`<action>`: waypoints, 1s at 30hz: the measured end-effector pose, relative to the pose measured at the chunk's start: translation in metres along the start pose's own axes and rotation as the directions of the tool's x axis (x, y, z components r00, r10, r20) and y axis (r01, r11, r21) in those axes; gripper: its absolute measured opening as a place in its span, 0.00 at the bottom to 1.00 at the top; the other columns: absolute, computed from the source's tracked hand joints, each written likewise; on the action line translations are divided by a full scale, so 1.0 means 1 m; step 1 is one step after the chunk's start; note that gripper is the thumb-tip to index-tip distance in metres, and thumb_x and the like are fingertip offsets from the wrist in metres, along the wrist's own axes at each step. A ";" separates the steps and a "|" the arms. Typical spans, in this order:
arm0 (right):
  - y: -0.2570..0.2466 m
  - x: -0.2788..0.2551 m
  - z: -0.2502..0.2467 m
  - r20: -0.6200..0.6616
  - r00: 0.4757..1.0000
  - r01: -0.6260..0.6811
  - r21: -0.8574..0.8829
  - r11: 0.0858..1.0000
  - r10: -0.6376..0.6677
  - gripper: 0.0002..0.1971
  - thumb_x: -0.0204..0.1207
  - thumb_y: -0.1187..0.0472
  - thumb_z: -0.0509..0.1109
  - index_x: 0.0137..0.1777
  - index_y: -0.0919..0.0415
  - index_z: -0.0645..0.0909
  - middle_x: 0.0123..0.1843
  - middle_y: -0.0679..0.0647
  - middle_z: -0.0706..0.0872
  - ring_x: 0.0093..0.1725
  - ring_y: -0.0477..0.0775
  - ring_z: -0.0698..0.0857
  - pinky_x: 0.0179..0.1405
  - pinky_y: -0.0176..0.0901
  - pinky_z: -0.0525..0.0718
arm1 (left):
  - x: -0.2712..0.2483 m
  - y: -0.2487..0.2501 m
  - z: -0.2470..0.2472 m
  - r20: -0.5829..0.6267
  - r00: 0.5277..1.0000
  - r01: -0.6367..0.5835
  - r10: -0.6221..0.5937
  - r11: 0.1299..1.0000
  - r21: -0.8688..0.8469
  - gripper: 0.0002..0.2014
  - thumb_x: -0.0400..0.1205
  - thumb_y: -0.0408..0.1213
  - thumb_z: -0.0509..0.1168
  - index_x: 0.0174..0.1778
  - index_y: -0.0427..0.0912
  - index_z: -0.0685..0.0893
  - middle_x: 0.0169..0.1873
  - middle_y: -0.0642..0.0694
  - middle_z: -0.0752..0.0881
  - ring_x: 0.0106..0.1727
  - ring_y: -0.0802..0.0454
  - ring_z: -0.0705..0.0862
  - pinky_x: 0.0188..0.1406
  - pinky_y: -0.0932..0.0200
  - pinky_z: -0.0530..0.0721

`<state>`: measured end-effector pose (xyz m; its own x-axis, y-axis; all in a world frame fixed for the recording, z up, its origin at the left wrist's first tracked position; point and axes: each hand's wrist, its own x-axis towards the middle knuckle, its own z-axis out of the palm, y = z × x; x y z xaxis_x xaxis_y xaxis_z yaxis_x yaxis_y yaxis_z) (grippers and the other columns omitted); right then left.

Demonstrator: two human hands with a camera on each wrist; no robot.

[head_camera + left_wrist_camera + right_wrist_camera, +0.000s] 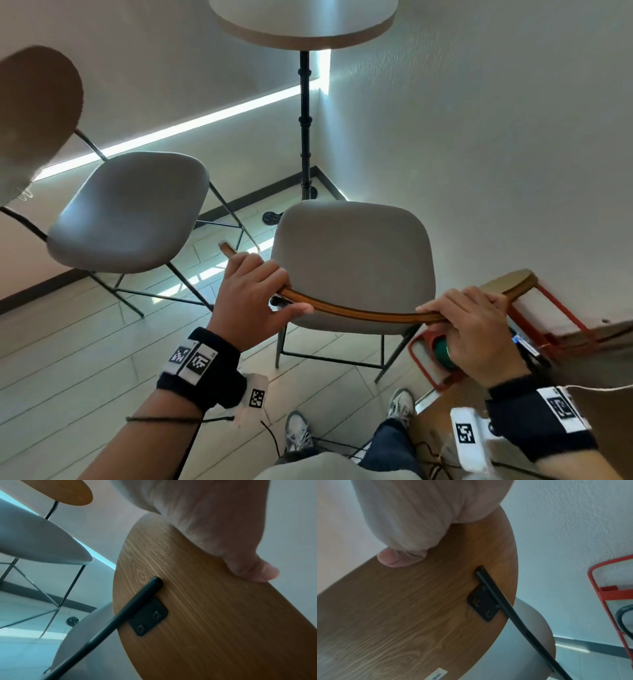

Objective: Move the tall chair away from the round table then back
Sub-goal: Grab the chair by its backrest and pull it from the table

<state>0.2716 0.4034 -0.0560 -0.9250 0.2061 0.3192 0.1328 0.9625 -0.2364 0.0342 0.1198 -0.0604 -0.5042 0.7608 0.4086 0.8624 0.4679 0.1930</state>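
Observation:
The tall chair point(352, 260) has a grey padded seat, thin black legs and a curved wooden backrest point(363, 313). It stands in front of me, a short way back from the round table point(305, 24), whose black post reaches the floor in the corner. My left hand point(253, 291) grips the left end of the backrest, fingers over the top and thumb behind. My right hand point(469, 318) grips the right end the same way. The left wrist view shows the backrest point(205, 615) from behind with my thumb point(254, 570) on it. In the right wrist view, the backrest point(402, 608) also carries a thumb point(392, 558).
A second tall chair point(130, 209) with the same grey seat stands to the left, its wooden backrest point(34, 113) close to my head. A red metal frame point(445, 356) leans by the wall at right. White walls meet in the corner behind the table. My feet point(298, 431) are on pale floorboards.

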 end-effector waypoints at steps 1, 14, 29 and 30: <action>0.009 0.001 -0.001 -0.009 1.000 0.030 -0.001 1.000 -0.030 0.14 0.69 0.63 0.65 0.51 0.45 0.83 0.44 0.40 0.82 0.50 0.49 0.75 0.53 0.48 0.60 | -0.001 0.008 0.002 -0.006 1.000 0.015 -0.015 1.000 0.010 0.26 0.77 0.71 0.63 0.35 0.50 0.79 0.33 0.54 0.79 0.41 0.53 0.71 0.56 0.57 0.66; 0.158 0.050 -0.019 -0.030 0.931 0.365 0.053 0.929 -0.364 0.12 0.73 0.60 0.64 0.46 0.53 0.90 0.41 0.46 0.89 0.52 0.52 0.77 0.53 0.46 0.56 | 0.025 0.135 0.042 -0.118 0.953 0.293 -0.279 0.948 0.125 0.28 0.73 0.73 0.67 0.31 0.48 0.81 0.29 0.54 0.82 0.37 0.49 0.77 0.53 0.54 0.69; 0.259 0.126 -0.009 0.002 0.864 0.501 0.094 0.860 -0.504 0.09 0.77 0.61 0.64 0.53 0.47 0.80 0.44 0.48 0.88 0.52 0.55 0.77 0.54 0.50 0.59 | 0.091 0.179 0.090 -0.258 0.897 0.419 -0.359 0.876 0.238 0.30 0.73 0.74 0.64 0.28 0.47 0.80 0.27 0.52 0.83 0.35 0.47 0.78 0.51 0.51 0.68; 0.260 0.131 -0.006 0.003 0.863 0.503 0.088 0.860 -0.505 0.08 0.77 0.60 0.64 0.53 0.48 0.81 0.44 0.48 0.88 0.51 0.55 0.76 0.54 0.50 0.59 | 0.094 0.176 0.092 -0.260 0.896 0.422 -0.361 0.873 0.243 0.31 0.73 0.75 0.63 0.28 0.47 0.81 0.28 0.52 0.83 0.35 0.47 0.78 0.51 0.50 0.68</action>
<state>0.1875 0.6815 -0.0701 -0.8665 -0.3084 0.3925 -0.3821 0.9158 -0.1238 0.1346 0.3151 -0.0701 -0.7513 0.3954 0.5284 0.5293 0.8392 0.1246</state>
